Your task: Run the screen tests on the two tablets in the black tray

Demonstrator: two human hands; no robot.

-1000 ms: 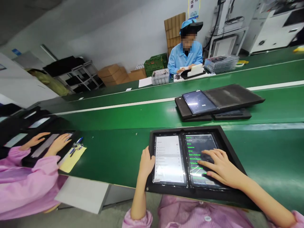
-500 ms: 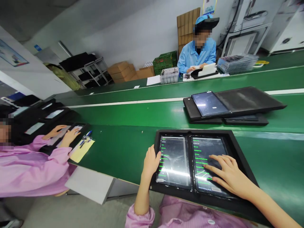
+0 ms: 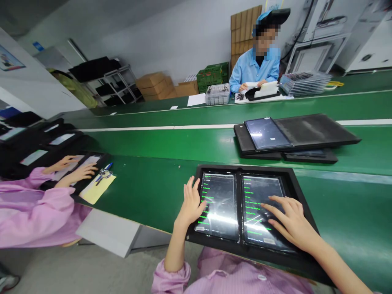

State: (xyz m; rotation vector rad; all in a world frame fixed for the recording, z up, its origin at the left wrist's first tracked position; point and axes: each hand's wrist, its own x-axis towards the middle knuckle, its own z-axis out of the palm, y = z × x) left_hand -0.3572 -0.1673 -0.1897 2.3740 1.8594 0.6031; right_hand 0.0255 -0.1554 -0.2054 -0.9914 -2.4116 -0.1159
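Observation:
Two tablets lie side by side in a black foam tray at the table's near edge. Both the left tablet and the right tablet are lit, with lists of green text on dark screens. My left hand rests at the tray's left edge, fingers spread, its thumb over the left tablet's edge. Over the right tablet is my right hand, fingers stretched out above the screen; whether a fingertip touches the glass I cannot tell. Neither hand grips anything.
Beyond my tray, more black foam trays are stacked, with a dark tablet on top. At left, a co-worker in a pink sleeve handles tablets beside a yellow notepad. Another person in blue sits across the green table.
My left hand has lifted and spread its fingers at the tray's edge. The left tablet's list now shows fuller green text. My right hand stays over the right screen. The view has shifted slightly.

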